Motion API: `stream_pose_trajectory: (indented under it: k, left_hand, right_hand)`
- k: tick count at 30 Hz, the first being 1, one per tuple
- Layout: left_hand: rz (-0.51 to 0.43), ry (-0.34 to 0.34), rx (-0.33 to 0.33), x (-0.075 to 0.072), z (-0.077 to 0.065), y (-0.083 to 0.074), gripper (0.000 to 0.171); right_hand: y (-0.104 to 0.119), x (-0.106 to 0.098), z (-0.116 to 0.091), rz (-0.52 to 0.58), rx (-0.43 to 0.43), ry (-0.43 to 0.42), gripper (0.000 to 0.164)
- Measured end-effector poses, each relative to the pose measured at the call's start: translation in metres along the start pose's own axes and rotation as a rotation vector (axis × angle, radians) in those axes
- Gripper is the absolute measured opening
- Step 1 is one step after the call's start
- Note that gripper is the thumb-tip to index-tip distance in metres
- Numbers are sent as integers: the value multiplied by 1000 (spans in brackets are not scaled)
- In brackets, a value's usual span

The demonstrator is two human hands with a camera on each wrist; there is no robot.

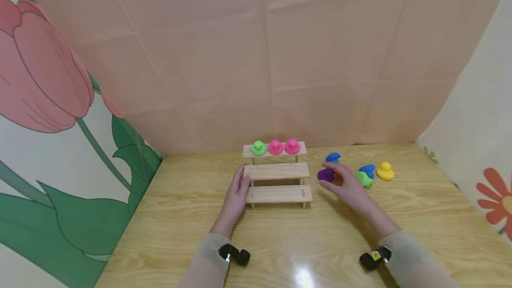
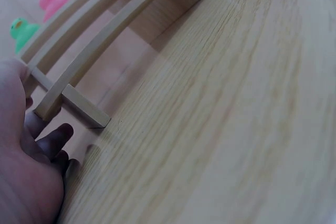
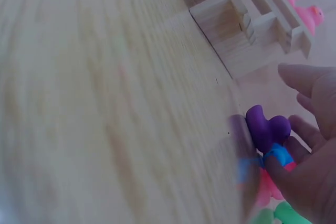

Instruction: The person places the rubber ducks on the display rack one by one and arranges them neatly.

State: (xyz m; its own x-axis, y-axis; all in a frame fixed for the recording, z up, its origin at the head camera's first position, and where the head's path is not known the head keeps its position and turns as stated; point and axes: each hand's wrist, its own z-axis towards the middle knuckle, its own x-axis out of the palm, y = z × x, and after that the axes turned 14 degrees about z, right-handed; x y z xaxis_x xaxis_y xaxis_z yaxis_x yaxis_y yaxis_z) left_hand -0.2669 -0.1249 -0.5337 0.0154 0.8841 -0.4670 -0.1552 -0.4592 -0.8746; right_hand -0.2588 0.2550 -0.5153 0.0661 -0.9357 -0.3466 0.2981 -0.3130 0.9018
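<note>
A three-tier wooden stand point(image 1: 278, 194) is on the table, with one green duck point(image 1: 258, 148) and two pink ducks point(image 1: 275, 147) on its top step. My left hand point(image 1: 235, 194) holds the stand's left end, thumb at the front edge; in the left wrist view some fingers point(image 2: 55, 140) curl below the step. Right of the stand, my right hand point(image 1: 350, 188) hovers with thumb and fingers apart, nothing between them. Nearest to it is a purple duck point(image 3: 266, 128), apparently lying on its side. A blue duck point(image 1: 333, 158) lies behind; a pink one is mostly hidden by the hand.
Farther right on the wooden table point(image 1: 168, 217) are a green duck point(image 1: 364, 179), another blue duck point(image 1: 367, 170) and an upright yellow duck point(image 1: 385, 171). A pinkish sheet point(image 1: 208, 79) hangs behind. Flower-patterned panels point(image 1: 52, 70) flank the table.
</note>
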Motion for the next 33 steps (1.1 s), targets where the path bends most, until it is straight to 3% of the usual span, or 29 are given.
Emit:
stream_pose_trajectory:
  k: [11,17,33]
  left_hand:
    - [14,-5,-3,1,1,2,64]
    - [12,-6,-4,1,0,2,65]
    - [9,2,-3,0,0,1,66]
  right_hand:
    - [-12,2,0,45,26,-12,58]
    - [-15,0,-3,77,84,-34,56]
    - [-18,0,-5,44,117,-45,54]
